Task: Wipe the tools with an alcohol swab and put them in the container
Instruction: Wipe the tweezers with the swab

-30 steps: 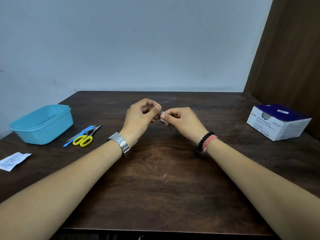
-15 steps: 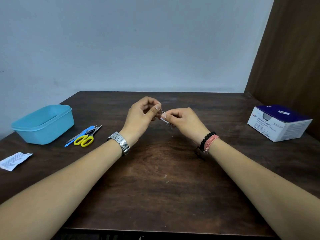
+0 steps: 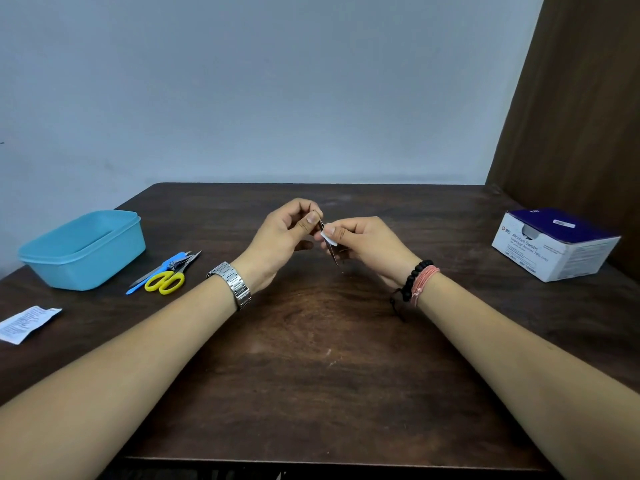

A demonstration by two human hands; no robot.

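Above the middle of the dark wooden counter the two hands met, raised clear of the surface. The left hand, with a metal watch on its wrist, had its fingers curled and pinched the upper end of a thin metal tool between thumb and forefinger. The tool slanted downward and toward the right hand, its lower tip pointing at the counter without touching it; it was too slim to say exactly what kind of tool it was. The right hand, wearing a black bead bracelet and a pink cord bracelet, pinched a small white alcohol swab folded around the tool's shaft, just below the left hand's fingertips, so both hands were grasping. Far to the left, near the counter's edge, stood the light blue container, open at the top; nothing could be made out inside it from this angle. Just beside the container on its right lay a small cluster of tools: yellow-handled scissors, a blue-handled tool and what looked like nail clippers, overlapping one another. Nearer the front left corner lay a torn white wrapper, flat and well apart from the container. On the far right of the counter sat a white and dark blue box of alcohol swabs, its top opening facing up, well apart from the hands. A pale wall rose behind the counter and a brown panel stood to the right.
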